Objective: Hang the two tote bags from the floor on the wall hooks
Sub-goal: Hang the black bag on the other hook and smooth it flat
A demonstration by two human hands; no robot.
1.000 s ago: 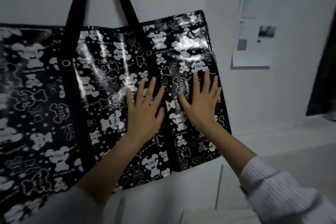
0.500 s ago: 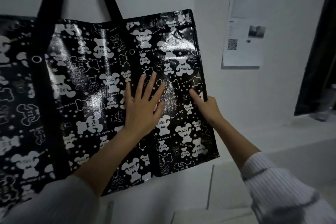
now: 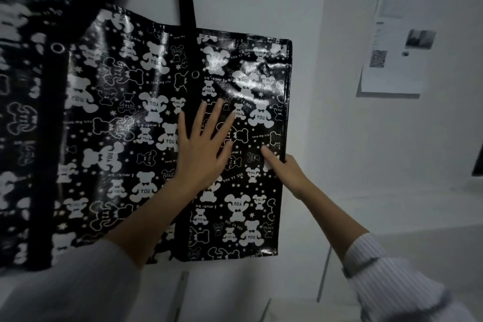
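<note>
The black bear-print tote bag (image 3: 130,112) hangs flat against the wall, its straps running up out of view. The left hand (image 3: 201,149) presses on its front, fingers straight and spread. The right hand (image 3: 290,170) pinches its right edge, thumb in front. A paper sheet (image 3: 392,60) hangs to its right

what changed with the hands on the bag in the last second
The right hand slid off the face of the glossy black bear-print tote bag to its right edge and pinched it. The left hand stayed flat on the bag.
</note>
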